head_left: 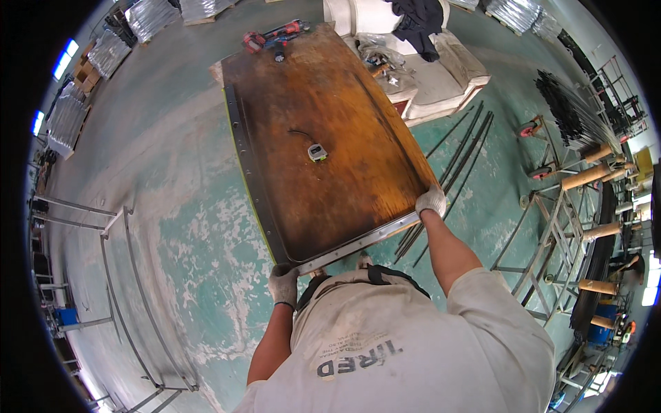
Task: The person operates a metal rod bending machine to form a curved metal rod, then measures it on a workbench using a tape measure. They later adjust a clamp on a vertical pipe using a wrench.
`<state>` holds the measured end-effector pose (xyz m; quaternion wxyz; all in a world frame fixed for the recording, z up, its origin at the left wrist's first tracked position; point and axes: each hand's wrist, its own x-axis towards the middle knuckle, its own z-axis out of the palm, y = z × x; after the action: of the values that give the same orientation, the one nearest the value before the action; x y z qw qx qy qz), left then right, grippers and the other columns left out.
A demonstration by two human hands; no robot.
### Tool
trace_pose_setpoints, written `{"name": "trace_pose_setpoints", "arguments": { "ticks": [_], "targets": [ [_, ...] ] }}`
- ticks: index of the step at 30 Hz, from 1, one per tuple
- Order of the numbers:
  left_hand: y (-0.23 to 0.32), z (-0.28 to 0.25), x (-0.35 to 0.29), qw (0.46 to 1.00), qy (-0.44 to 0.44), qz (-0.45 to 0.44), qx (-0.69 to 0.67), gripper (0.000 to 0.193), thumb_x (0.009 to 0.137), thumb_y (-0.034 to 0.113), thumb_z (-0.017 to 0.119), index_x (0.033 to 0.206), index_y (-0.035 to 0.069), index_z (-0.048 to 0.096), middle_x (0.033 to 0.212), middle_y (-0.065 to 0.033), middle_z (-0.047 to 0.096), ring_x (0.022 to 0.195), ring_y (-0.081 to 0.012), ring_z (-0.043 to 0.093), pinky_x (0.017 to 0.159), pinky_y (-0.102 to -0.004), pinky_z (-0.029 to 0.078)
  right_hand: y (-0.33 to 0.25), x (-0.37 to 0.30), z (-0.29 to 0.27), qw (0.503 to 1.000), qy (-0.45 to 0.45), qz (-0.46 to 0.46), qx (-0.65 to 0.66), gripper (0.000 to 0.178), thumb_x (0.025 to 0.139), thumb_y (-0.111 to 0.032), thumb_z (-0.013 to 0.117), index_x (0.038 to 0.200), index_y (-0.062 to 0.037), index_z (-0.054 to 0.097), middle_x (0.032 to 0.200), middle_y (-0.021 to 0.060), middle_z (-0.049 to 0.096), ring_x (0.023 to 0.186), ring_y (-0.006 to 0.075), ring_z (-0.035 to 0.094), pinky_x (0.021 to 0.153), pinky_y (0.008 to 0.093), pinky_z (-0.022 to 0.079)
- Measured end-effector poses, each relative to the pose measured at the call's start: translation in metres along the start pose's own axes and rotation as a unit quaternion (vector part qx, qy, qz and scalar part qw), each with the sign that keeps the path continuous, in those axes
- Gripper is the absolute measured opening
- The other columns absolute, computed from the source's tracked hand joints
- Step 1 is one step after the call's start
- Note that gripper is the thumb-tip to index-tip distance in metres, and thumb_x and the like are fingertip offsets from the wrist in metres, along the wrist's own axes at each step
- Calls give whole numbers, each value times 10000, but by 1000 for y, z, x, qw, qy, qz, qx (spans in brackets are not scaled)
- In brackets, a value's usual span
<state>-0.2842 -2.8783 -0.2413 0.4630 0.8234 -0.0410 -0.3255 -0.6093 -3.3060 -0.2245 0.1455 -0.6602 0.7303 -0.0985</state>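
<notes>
My left hand (283, 286) and right hand (432, 201) sit at the worktop (365, 186)'s near corners, one metal strip (358, 245) along the near edge between them; can't tell if fingers clench it. One tape measure (317, 152) mid-worktop, one sofa (441, 82) beside its right edge.

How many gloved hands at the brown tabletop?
2: left hand at the tabletop's near-left corner, right hand at its near-right corner. No others seen there.
</notes>
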Motion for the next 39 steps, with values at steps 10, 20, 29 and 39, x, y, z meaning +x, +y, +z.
{"name": "trace_pose_setpoints", "arguments": {
  "ticks": [10,20,29,39],
  "targets": [
    [28,8,15,987,-61,-105,-102,304,919,106,826,1188,-24,768,925,-102,780,705,-174,694,639,-329,570,23,30,-61,907,-188,81,368,261,1075,-97,752,1302,11,821,1024,79,820,859,202,768,801,381,631],
    [60,10,12,961,-117,-180,-175,102,987,23,680,928,80,620,777,-50,597,577,-176,557,544,-344,492,-14,-6,-145,838,-263,1,479,362,1183,-223,665,1395,50,771,925,46,750,785,155,708,724,335,575],
    [26,5,34,905,-200,-232,-294,225,1015,-9,639,889,133,519,738,-38,486,602,-213,521,584,-406,515,-34,-22,-172,826,-257,-77,497,334,1193,-234,650,1302,55,776,907,26,728,786,128,668,746,307,541],
    [-21,8,47,899,-185,-236,-319,148,1077,112,660,1140,-18,689,1049,-213,754,991,-410,774,967,-555,682,-40,-37,-194,837,-251,-124,471,384,1181,-258,650,1330,80,755,916,39,730,810,159,692,779,338,564]
  ]
}}
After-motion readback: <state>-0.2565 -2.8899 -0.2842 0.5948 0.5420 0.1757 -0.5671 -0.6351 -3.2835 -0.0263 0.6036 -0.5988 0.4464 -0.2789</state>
